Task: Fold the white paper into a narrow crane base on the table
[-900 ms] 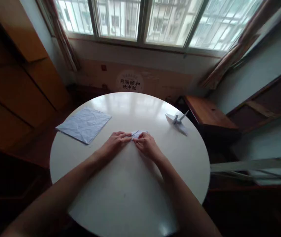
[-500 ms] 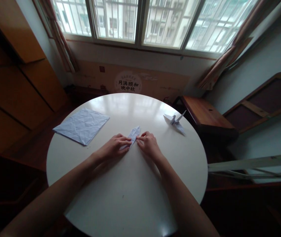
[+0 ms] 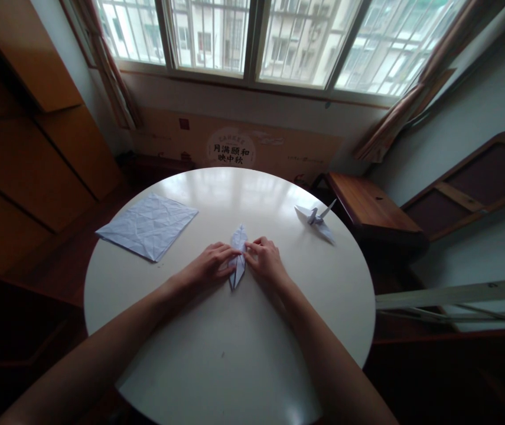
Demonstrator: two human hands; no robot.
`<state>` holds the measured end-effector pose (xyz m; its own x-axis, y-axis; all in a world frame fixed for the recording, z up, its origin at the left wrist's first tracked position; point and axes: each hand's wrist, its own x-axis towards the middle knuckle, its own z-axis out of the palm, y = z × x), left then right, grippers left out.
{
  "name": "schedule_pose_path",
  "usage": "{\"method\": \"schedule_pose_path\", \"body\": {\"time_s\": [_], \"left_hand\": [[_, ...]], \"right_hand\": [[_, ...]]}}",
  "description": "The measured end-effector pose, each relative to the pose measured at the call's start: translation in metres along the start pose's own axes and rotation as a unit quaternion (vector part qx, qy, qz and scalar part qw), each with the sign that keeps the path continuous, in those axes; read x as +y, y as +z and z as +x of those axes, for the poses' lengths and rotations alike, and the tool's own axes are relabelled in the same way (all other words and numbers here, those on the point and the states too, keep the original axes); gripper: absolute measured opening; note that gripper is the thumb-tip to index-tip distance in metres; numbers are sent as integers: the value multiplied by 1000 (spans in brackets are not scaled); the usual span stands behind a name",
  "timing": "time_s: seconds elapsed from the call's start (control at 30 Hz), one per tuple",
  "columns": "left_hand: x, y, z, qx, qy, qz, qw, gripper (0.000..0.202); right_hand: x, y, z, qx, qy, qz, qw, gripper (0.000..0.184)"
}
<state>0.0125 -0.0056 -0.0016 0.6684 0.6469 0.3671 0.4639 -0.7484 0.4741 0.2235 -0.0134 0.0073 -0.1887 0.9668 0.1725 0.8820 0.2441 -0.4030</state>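
Observation:
A narrow folded paper (image 3: 238,236), pale and pointed at both ends, lies on the white round table (image 3: 234,354) between my hands. Its split lower end points toward me. From the left, my left hand (image 3: 214,261) has its fingers closed on the paper's middle. My right hand (image 3: 264,258) pinches the opposite edge with thumb and fingertips, which partly hide that side. Over to the right stands a finished paper crane (image 3: 316,218), wings spread, apart from both hands. Flat creased paper sheets (image 3: 148,224) rest at the table's left.
Beyond the table's right rim stands a brown wooden side table (image 3: 371,200). Wooden cabinets (image 3: 61,153) are on the left. A barred window (image 3: 243,41) with curtains is behind a printed panel (image 3: 168,139) at the back.
The folded paper has turned from a slant to nearly upright in view, and its lower tip now shows below my fingers. Both hands have stayed close to it.

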Motion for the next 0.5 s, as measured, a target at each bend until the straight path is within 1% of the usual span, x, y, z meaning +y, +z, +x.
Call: {"method": "schedule_pose_path", "body": {"time_s": [0.2,0.33,0.5], "left_hand": [[-3,3,-2,4,-21,25,999,36],[-2,2,-2,-11,-46,41,998,44],[0,1,-2,-22,-64,61,996,44]], "right_hand": [[1,-1,2,-18,-10,23,1000,29],[0,-2,3,-23,-10,29,999,29],[2,0,3,-17,-13,39,999,29]]}}
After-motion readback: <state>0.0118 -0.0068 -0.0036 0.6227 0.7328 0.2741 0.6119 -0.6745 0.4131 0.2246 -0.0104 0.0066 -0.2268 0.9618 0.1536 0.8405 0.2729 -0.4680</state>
